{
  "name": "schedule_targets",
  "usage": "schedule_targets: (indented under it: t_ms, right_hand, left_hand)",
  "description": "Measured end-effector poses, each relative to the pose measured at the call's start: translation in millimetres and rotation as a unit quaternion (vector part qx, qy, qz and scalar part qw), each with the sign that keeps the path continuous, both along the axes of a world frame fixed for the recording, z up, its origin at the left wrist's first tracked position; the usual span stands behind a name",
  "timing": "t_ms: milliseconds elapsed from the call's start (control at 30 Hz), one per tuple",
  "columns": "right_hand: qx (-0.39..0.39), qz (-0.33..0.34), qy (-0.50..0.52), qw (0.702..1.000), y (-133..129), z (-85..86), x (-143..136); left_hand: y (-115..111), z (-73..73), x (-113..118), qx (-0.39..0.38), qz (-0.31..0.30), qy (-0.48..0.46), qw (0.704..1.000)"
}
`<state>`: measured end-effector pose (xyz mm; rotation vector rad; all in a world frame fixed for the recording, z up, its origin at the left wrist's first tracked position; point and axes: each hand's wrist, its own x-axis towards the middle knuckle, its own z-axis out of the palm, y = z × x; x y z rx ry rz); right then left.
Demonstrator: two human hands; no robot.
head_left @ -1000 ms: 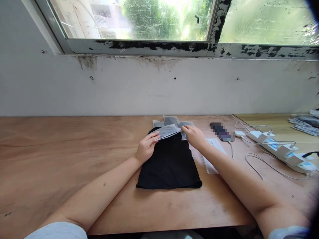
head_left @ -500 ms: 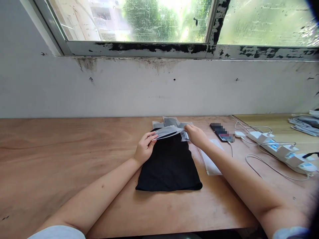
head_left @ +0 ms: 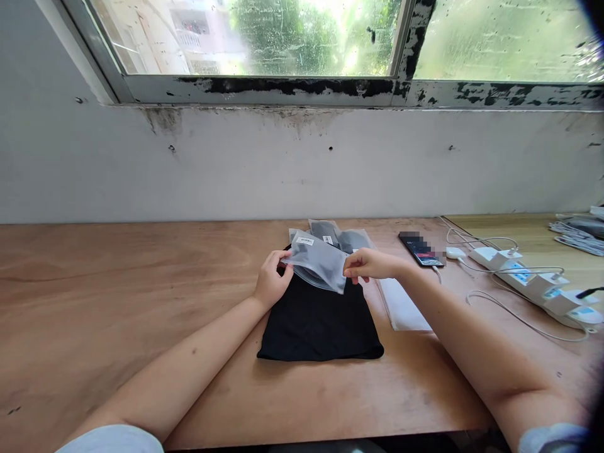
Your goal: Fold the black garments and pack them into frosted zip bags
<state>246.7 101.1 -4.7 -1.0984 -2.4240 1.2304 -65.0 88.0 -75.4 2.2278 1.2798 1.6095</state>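
Over the far part of the black cloth, your left hand and right hand pinch the frosted bag at opposite ends, apparently spreading its near edge (it gapes). Leftward the table stretches wide; rightward the phone and power strip narrow your room.

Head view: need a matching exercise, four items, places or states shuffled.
Column 1
1. Translucent bag
2. Cloth
3. Phone
4. Power strip

Column 2
A. White, with plugs seated in it
B. Black, nearest the front edge of the table
C. Between the left hand and the right hand
D. Dark, a white cable at its near end

Pairs: 1-C, 2-B, 3-D, 4-A
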Motion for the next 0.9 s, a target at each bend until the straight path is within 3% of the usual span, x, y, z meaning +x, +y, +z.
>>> schedule_targets:
  t_ms: [67, 200, 400, 500, 633, 767, 900]
  right_hand:
    - [0.088, -0.086, -0.012, 0.992, 5, -7.3, -2]
    - [0.235, -0.226, 0.050, 0.944, 18, -25.0, -6]
    - [0.142, -0.213, 0.142, 0.956, 18, -36.5, -18]
    - [0.160, -0.209, 0.121, 0.957, 14, -35.5, -26]
    - [0.176, -0.215, 0.093, 0.956, 7, -22.6, -31]
    - [0.160, -0.223, 0.066, 0.959, -10, 2.4, -32]
    - [0.126, -0.199, 0.091, 0.968, -27, 27.6, -32]
  left_hand:
    - [-2, 0.9, 0, 0.030, -0.026, 0.013, 0.999]
    - [-7, -2.0, 1, 0.076, -0.045, 0.025, 0.996]
    - [-12, -9.4, 2, 0.134, -0.056, 0.047, 0.988]
    - [-13, -10.6, 2, 0.149, -0.070, 0.079, 0.983]
    - [-11, -14.0, -1, 0.135, -0.075, 0.090, 0.984]
    - [-4, -17.5, -3, 0.052, -0.054, 0.047, 0.996]
    - [0, -16.8, -2, -0.030, -0.124, -0.015, 0.992]
